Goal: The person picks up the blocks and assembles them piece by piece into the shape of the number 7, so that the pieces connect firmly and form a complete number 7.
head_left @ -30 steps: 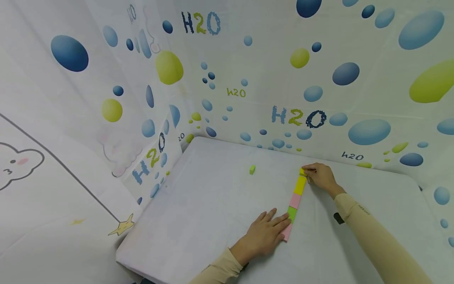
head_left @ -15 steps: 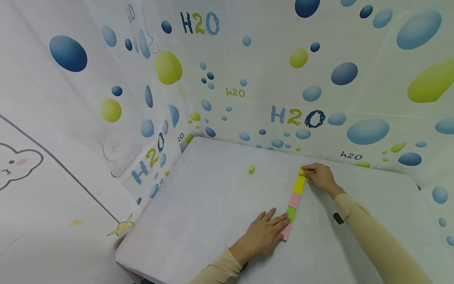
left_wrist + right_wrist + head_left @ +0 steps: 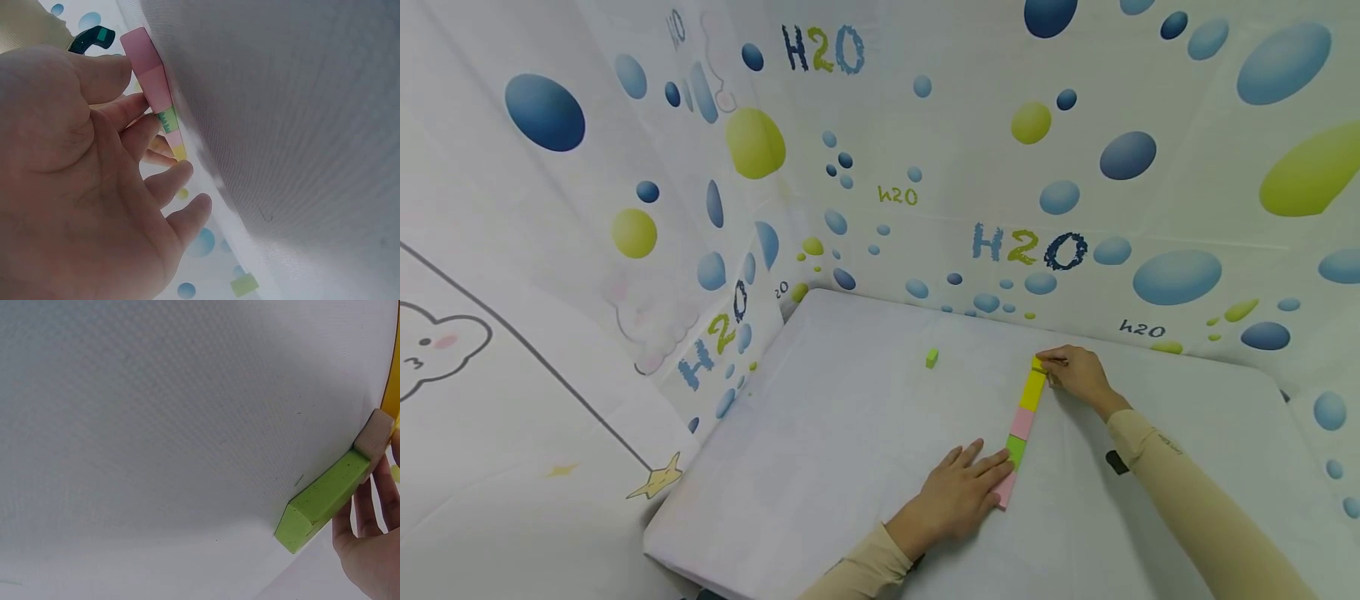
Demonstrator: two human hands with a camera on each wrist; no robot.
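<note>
A straight row of blocks lies on the white table. From the near end it runs pink block (image 3: 1005, 493), green block (image 3: 1017, 451), pink block (image 3: 1022, 423), yellow block (image 3: 1032, 392), with a yellow end block (image 3: 1037, 364) farthest. My left hand (image 3: 957, 497) rests along the near part, fingers extended, fingertips touching the row's left side. At the far end, my right hand (image 3: 1079, 373) pinches the yellow end block. In the right wrist view, a beige block (image 3: 375, 432) and a green block (image 3: 328, 492) sit end to end by my fingers, mostly hidden from the head view.
A lone green block (image 3: 932, 358) stands left of the row, toward the back of the table (image 3: 820, 417). Below my right forearm lies a small black object (image 3: 1117, 462). A printed sheet (image 3: 925, 167) rises behind the table and along its left side.
</note>
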